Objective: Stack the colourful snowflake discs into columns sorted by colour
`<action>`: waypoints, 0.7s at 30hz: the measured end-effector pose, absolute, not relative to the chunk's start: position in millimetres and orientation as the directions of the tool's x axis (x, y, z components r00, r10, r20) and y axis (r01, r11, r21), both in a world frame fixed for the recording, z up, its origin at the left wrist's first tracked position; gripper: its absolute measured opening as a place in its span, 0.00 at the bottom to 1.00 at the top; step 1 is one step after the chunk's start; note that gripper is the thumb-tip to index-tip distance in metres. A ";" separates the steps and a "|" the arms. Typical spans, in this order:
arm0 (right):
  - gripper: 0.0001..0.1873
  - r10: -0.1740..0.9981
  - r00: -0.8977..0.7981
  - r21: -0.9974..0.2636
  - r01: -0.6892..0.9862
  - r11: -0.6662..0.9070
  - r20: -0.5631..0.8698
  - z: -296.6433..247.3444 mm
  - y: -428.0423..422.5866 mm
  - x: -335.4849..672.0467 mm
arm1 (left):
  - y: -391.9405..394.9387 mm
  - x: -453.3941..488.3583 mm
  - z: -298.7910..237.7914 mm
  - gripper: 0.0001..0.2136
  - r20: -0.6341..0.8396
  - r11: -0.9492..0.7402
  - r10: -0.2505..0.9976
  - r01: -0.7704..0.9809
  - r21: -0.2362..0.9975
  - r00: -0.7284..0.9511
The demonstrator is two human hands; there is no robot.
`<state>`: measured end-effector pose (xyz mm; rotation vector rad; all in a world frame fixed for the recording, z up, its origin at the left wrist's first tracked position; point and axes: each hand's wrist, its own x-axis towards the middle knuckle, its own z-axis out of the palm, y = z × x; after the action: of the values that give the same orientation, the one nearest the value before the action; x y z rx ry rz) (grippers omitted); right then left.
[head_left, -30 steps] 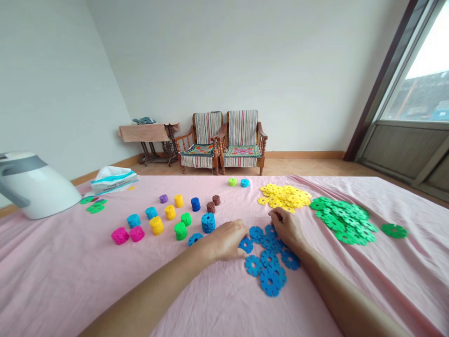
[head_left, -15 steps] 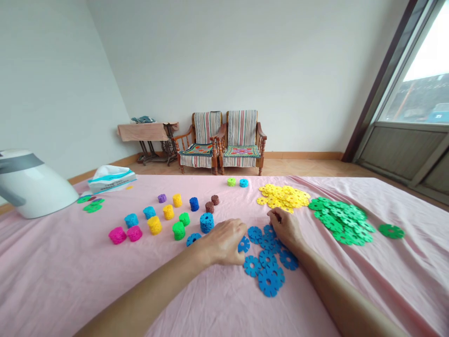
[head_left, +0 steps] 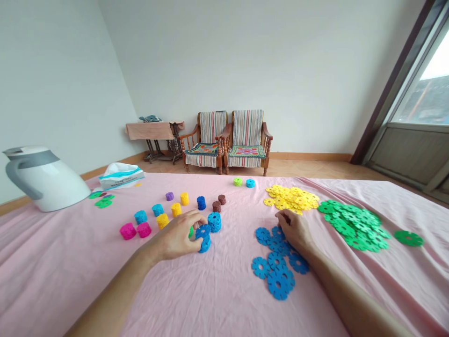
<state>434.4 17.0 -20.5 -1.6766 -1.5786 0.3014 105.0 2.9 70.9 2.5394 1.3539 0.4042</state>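
My left hand (head_left: 179,236) is closed round a blue snowflake disc (head_left: 204,231), holding it over a second blue disc (head_left: 205,244) on the pink cloth, just in front of a short blue stack (head_left: 214,221). My right hand (head_left: 293,229) rests with curled fingers on the far edge of a loose pile of blue discs (head_left: 277,267); whether it grips one is hidden. Beyond it lie a yellow disc pile (head_left: 289,198) and a green disc pile (head_left: 354,220).
Small stacks in pink (head_left: 135,230), yellow, cyan, green, purple and brown stand at the left centre. A white kettle (head_left: 42,178) and a tissue pack (head_left: 121,175) sit at the far left. One green disc (head_left: 409,238) lies alone at the right. Two armchairs (head_left: 228,142) stand by the wall.
My left hand has moved left from the blue pile, carrying a blue disc to the spot beside the blue stack. My right hand has stayed on the pile.
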 end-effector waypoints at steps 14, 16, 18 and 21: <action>0.13 0.916 0.185 -0.648 0.755 0.099 0.356 -24.1 19.1 436.4 | -1.3 101.7 66.7 0.13 0.077 -0.551 0.831 0.794 0.256 0.551; 0.13 0.913 0.188 -0.649 0.754 0.102 0.362 -24.7 19.3 436.7 | -1.3 102.2 65.9 0.14 0.082 -0.563 0.823 0.790 0.242 0.561; 0.13 0.913 0.187 -0.652 0.751 0.104 0.361 -25.2 19.4 436.8 | -1.1 102.4 64.7 0.14 0.085 -0.578 0.813 0.781 0.238 0.576; 0.13 0.919 0.187 -0.664 0.741 0.100 0.348 -25.3 19.5 436.8 | -0.8 102.1 63.0 0.14 0.085 -0.593 0.801 0.767 0.244 0.592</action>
<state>436.8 19.5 -25.3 -1.6767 -1.5910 0.2847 102.1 -0.8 63.0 2.6381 1.3131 0.2773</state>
